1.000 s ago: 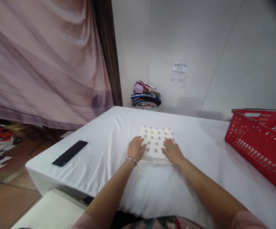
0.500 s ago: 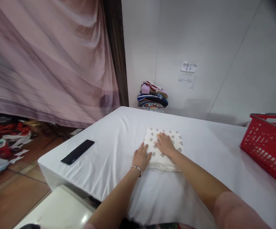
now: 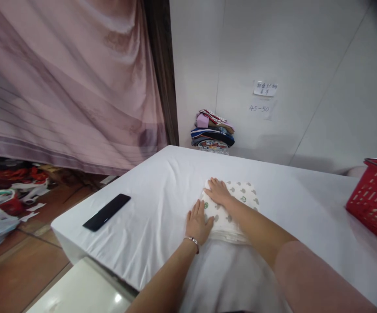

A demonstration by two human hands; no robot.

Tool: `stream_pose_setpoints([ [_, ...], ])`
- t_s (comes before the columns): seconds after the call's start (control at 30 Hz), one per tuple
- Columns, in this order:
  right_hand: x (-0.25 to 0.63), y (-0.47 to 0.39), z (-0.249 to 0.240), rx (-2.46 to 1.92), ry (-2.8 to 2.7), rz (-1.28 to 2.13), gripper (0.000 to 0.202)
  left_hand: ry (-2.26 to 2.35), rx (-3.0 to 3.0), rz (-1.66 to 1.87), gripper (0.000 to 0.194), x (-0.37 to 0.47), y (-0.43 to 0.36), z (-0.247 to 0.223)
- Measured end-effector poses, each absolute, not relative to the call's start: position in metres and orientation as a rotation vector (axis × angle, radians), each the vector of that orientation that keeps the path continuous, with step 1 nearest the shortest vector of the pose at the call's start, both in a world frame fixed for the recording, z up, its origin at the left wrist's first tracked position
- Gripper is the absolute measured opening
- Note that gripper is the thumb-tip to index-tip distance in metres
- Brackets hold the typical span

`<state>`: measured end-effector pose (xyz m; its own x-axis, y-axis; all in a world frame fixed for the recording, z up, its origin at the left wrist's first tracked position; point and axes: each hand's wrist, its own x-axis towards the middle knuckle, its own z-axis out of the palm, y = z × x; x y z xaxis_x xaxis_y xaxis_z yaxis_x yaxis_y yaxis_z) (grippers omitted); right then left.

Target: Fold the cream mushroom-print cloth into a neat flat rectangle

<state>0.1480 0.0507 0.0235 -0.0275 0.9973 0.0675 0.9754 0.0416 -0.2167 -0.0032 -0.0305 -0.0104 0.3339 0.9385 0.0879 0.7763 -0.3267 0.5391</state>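
A folded white cloth [image 3: 240, 200] with grey and green prints lies on the table with the white cover [image 3: 152, 187]. My right hand [image 3: 218, 191] rests flat on its upper left part, fingers spread. Against the cloth's left edge lies my left hand [image 3: 198, 222], its fingers stretched out and its palm partly on the white cover. A bracelet is on the left wrist. Neither hand grips anything. My right forearm hides part of the cloth's right side.
A long black flat object [image 3: 106, 212] lies at the table's left. A red basket [image 3: 375, 200] stands at the right. Behind the table's far edge is a stack of folded fabrics [image 3: 212, 130]. A white surface [image 3: 84, 287] is at the lower left; a pink curtain [image 3: 77, 78] hangs beyond.
My right hand has moved left over the cloth, to its upper left corner. My left hand stays by the left edge. The view has shifted slightly, and less of the basket shows.
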Motion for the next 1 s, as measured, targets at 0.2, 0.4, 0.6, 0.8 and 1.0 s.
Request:
stream_pose_setpoints([
  [0.2,0.151,0.044,0.014,-2.061,-2.133,0.204,0.058,1.593,2.151,0.494,0.071,-0.002,-0.029,-0.009],
  [0.4,0.192,-0.011,0.021,-2.053,-2.187,0.187,0.05,1.539,2.153,0.526,0.069,-0.007,-0.026,-0.007],
  [0.6,0.256,-0.068,0.014,-2.354,-1.556,0.274,0.062,1.519,2.164,0.593,0.064,-0.01,-0.025,-0.003],
  [0.8,0.262,-0.095,-0.011,-1.933,-1.107,0.673,0.076,1.506,2.155,0.63,0.062,-0.013,-0.024,-0.001],
  [1.0,0.27,-0.083,-0.007,-1.931,-1.166,0.631,0.081,1.459,2.058,0.682,0.059,-0.006,-0.039,0.001],
])
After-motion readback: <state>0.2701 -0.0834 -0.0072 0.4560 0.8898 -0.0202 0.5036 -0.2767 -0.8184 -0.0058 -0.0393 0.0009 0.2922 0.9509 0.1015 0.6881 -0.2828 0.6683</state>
